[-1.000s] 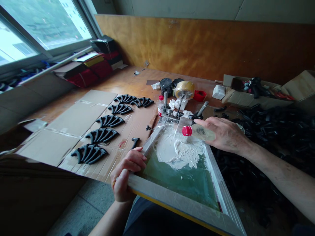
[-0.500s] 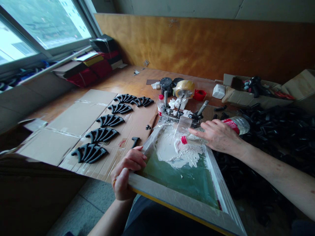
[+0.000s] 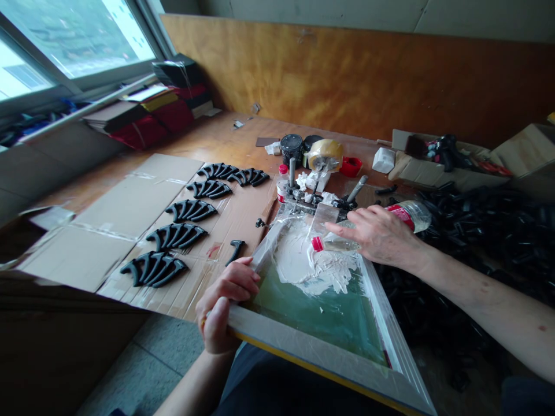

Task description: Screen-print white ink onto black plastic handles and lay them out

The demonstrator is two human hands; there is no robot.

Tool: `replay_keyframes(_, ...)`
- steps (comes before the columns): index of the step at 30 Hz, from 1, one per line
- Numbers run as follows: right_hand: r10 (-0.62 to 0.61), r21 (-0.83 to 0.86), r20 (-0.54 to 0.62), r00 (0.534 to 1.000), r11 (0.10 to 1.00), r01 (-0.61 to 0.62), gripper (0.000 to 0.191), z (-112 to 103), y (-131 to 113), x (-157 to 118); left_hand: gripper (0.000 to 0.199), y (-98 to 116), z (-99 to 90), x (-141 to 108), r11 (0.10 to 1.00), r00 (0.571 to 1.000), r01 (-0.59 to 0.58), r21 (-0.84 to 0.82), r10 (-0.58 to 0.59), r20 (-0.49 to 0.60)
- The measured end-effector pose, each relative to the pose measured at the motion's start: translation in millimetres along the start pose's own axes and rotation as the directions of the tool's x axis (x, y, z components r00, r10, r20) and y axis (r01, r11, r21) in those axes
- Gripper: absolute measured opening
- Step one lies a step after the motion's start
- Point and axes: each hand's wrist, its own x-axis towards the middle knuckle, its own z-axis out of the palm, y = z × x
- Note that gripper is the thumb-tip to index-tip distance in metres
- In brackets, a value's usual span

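Head view: left hand (image 3: 225, 299) grasps one frame (image 3: 312, 352); right hand (image 3: 381, 234) clasps one bottle (image 3: 402, 216) of two, at the frame's one o'clock, perhaps touching white paste (image 3: 292, 254). Six fans of black pieces (image 3: 191, 212) lie toward ten. Compared with one second ago, its red cap (image 3: 318, 244) has shifted toward eight.

Left hand (image 3: 226, 305) curled in grip; right hand (image 3: 379, 236) curled, index finger (image 3: 343, 232) extended.

My left hand (image 3: 228, 303) grips the near-left corner of a silkscreen frame (image 3: 303, 349); my right hand (image 3: 379, 236) holds a red-capped plastic bottle (image 3: 415, 215) slanted over white paste (image 3: 295, 257). Left: fanned black parts (image 3: 177, 235) on cardboard (image 3: 125, 199).
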Motion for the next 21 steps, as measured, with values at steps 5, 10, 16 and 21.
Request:
replay_keyframes(5, 0.007, -0.015, 0.005, 1.0, 1.0, -0.007, 0.069, 0.4, 1.2, -1.3, 0.029, -0.6, -0.3, -0.4, 1.0, 1.0, -0.014, -0.008, 0.014, 0.011)
replay_keyframes(10, 0.052, 0.089, -0.009, 0.999, 0.995, -0.051, 0.069, 6.3, 5.3, -8.5, 0.03, -1.1, -0.9, 0.3, 1.0, 1.0, -0.019, -0.006, 0.019, 0.014)
replay_keyframes(16, 0.3, 0.523, -0.131, 0.945, 0.83, -0.191, 0.069, 30.0, 14.6, -26.0, 0.03, 6.1, 0.7, 5.3, 1.0, 1.0, 0.013, 0.012, -0.013, -0.013)
replay_keyframes(21, 0.709, 0.876, -0.148, 0.689, 0.418, -0.242, 0.072, 62.2, 29.9, -44.4, 0.032, 12.0, 3.8, 17.8, 0.995, 0.995, 0.092, 0.029, -0.091, -0.052)
